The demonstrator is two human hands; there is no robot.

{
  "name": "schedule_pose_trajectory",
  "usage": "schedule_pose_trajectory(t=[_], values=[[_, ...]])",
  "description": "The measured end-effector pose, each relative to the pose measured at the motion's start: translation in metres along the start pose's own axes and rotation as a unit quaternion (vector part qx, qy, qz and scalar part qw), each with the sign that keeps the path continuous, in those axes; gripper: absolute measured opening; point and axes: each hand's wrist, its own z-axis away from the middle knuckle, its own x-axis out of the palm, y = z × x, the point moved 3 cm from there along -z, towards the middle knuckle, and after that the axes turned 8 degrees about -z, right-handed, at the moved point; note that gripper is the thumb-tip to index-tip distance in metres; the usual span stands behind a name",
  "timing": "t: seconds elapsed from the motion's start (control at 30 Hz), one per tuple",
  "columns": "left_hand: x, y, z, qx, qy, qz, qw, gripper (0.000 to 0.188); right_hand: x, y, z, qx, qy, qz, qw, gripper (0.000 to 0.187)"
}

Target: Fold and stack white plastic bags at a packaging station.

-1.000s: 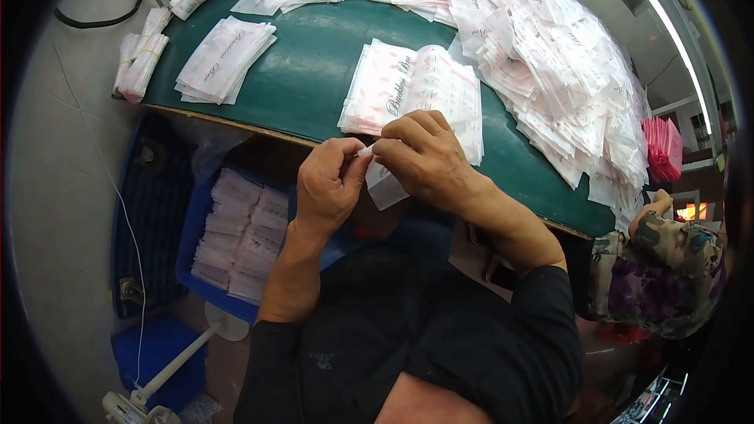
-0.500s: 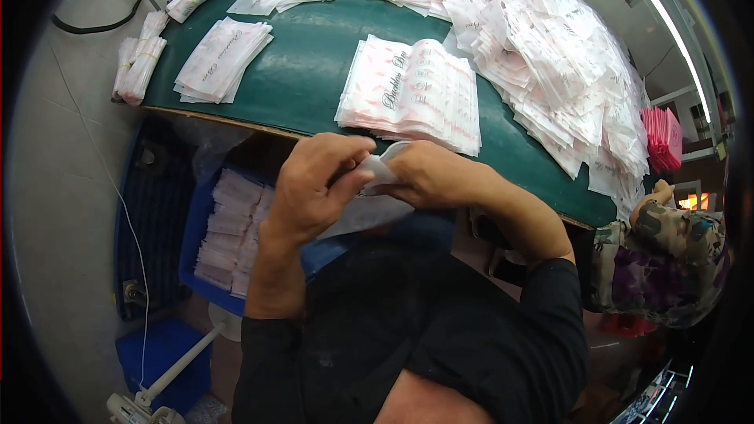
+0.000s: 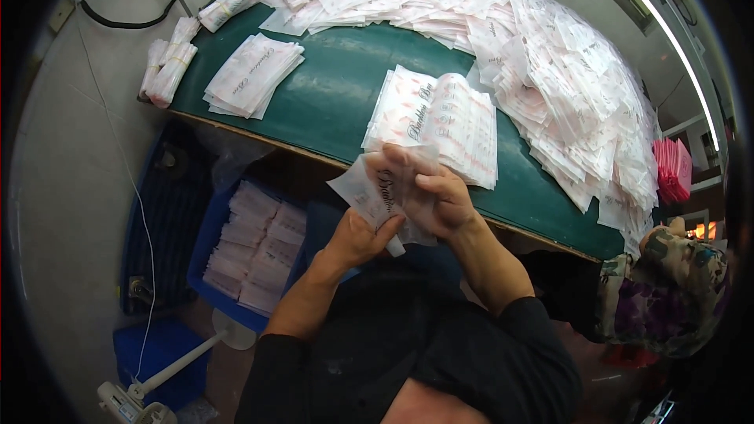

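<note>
Over the near edge of the green table, I hold a translucent printed plastic bag [image 3: 371, 188] up between both hands. My left hand [image 3: 349, 242] pinches its lower part, thumb on top, and a pale end of the bag sticks out below. At its right side is my right hand [image 3: 446, 198], thumb in front and fingers showing through the film; whether they are inside or behind it I cannot tell. Just beyond my hands lies a thick stack of the same bags [image 3: 470, 129], its top ones curled. A smaller stack [image 3: 253, 77] rests farther left.
A large loose heap of bags [image 3: 561, 86] covers the table's back and right. Banded rolls [image 3: 174, 71] sit at the left corner. Below stands a blue crate [image 3: 200, 247] of bundles, near a white fan [image 3: 129, 404]. At right are pink packets [image 3: 672, 173] and a co-worker's camouflage sleeve [image 3: 667, 286].
The bag, bunched between my fingers before, is now spread out with its print showing. My left hand has dropped lower and right; my right hand has turned palm toward the bag. The view has shifted.
</note>
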Motion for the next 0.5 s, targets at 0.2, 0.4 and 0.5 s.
schedule_pose_trajectory(t=[0.2,0.4,0.5], values=[[-0.006,0.009,-0.014,-0.056,-0.07,0.098,0.991,0.021,-0.016,-0.015,0.015,-0.033,0.041,-0.054,0.997,0.059],[0.007,0.021,-0.02,0.137,-0.002,0.017,0.99,0.027,0.012,-0.017,-0.016,-0.044,0.051,0.057,0.996,0.073],[0.002,0.004,-0.024,-0.014,-0.096,0.117,0.988,0.029,0.004,-0.033,-0.004,-0.006,0.064,0.102,0.993,0.07]])
